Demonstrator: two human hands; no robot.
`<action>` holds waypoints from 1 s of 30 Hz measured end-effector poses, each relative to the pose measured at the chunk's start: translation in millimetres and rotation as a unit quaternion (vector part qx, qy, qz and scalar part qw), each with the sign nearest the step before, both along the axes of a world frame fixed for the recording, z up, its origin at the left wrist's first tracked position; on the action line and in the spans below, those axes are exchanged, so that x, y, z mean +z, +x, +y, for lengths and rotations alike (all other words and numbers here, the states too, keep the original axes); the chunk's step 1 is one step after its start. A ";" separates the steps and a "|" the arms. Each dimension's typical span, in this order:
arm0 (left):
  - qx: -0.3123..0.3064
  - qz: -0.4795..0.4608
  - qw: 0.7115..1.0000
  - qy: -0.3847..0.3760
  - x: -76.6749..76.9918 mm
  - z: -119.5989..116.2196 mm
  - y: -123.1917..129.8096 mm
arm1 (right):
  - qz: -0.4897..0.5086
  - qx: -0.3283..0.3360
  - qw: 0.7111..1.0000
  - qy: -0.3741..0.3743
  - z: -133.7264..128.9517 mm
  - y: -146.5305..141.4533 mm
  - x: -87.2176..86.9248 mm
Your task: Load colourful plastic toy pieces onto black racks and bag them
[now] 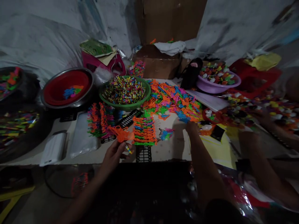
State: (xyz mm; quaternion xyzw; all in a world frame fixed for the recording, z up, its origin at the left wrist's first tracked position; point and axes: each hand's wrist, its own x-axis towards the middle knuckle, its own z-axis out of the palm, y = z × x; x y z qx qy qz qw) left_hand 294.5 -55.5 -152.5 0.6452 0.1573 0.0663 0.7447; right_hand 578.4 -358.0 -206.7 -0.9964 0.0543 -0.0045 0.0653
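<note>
My left hand (114, 153) is closed near the table's front edge, its thumb and fingers pinching an orange plastic toy gun (121, 134). A small striped stick in yellow, white and blue (128, 149) shows at the same fingertips. Farther right, my right hand (192, 127) reaches to the edge of the toy pile, fingers closed at a blue plastic toy gun (183, 117). Between the hands lie a stack of multicoloured plastic toys (144, 130) in a neat row and a few loose blue, pink and green pieces (166, 134).
Behind are a green basin of wrapped sticks (125, 107) and a loose toy pile (173, 99). At left are a red basin (53, 87), clear plastic bags (84, 137) and a white box (53, 148). Another person's hands (263, 116) work at right, near a purple basin (217, 88).
</note>
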 end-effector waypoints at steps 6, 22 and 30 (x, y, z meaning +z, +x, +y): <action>-0.024 -0.019 0.998 0.055 4.0 -3.1 0.8 | -0.004 0.052 0.999 0.009 11.8 -10.9 -24.2; 0.091 -0.006 0.966 0.244 -86.6 -6.9 -2.3 | -0.154 0.075 0.808 0.563 28.7 -155.2 -1.0; 0.064 0.003 0.949 0.310 -114.2 -15.6 17.2 | -0.013 0.164 0.822 0.546 83.6 -210.0 -53.2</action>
